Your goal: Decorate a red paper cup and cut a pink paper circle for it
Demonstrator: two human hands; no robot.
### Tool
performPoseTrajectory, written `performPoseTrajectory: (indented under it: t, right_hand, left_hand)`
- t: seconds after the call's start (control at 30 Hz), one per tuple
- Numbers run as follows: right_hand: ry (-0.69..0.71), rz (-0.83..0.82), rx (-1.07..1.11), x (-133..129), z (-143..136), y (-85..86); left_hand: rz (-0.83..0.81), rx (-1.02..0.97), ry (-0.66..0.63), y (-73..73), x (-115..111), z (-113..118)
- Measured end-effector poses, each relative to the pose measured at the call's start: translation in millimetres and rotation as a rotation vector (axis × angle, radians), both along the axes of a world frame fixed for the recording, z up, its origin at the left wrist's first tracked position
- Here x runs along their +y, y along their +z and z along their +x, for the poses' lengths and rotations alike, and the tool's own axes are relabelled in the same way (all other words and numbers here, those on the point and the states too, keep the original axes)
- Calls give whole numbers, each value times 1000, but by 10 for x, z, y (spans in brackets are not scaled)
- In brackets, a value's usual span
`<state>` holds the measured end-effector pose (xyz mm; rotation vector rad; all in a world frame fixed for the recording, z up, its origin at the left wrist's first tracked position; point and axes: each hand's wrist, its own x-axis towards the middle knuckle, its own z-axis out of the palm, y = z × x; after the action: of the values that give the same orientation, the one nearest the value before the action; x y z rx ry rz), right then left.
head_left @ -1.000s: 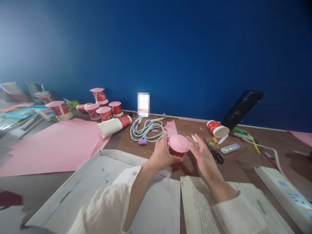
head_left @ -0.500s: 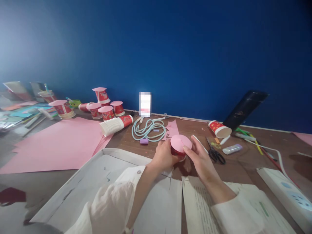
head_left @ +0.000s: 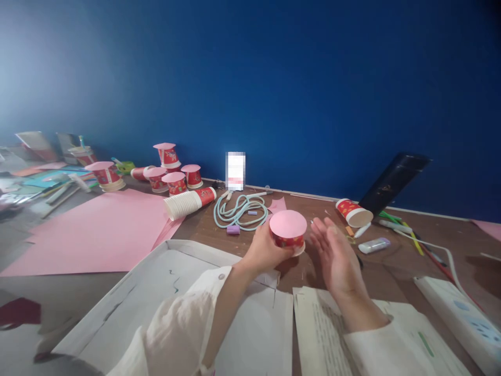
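My left hand (head_left: 265, 248) is wrapped around a red paper cup (head_left: 288, 242) that stands upside down, rim toward the table. A round pink paper disc (head_left: 288, 223) lies over the cup's upturned base and overhangs its sides. To the right of the cup, my right hand (head_left: 338, 259) is apart from it, fingers stretched out and palm turned toward the cup. Nothing shows in that hand. A pair of scissors (head_left: 359, 261) is mostly hidden behind it.
Left stand several pink-topped cups (head_left: 174, 183), near a lying cup stack (head_left: 190, 203) and pink paper sheets (head_left: 102, 230). A coiled cable (head_left: 239, 211) lies ahead. On the right are a tipped cup (head_left: 354, 213), a black cylinder (head_left: 395, 183) and a power strip (head_left: 462, 310). A white box lid (head_left: 172, 313) lies in front.
My right hand has let go of the pink disc and moved right, its fingers straightening. My left hand still holds the cup. The disc now looks more level, and the view has shifted slightly.
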<state>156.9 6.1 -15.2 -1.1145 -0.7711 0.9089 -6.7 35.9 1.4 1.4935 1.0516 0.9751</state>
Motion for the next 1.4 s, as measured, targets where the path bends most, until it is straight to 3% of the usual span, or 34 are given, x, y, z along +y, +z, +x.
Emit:
performPoseTrajectory:
  t: [0.13, 0.27, 0.47, 0.63, 0.77, 0.93, 1.1, 1.4]
  right_hand:
    - [-35, -8, 68, 47, 84, 6]
    - [-44, -31, 121, 45, 85, 30]
    - [-30, -13, 151, 11, 48, 34]
    - [-17, 0, 75, 21, 71, -9]
    - [7, 49, 1, 2, 91, 28]
    - [33, 188, -265, -84, 71, 146]
    - [105, 210, -434, -162, 27, 199]
    - [106, 216, -487, -198, 10, 234]
  left_hand:
    - [-202, -336, -181, 119, -3, -72]
    - [-380, -563, -336, 127, 19, -125]
    - [-563, -630, -331, 46, 54, -162]
    - [-652, -619, -311, 71, 53, -172]
    - [-664, -539, -378, 104, 36, -187]
    - [-567, -426, -420, 126, 9, -191]
    - [-505, -359, -470, 141, 5, -170]
    - [-504, -396, -490, 163, -32, -165]
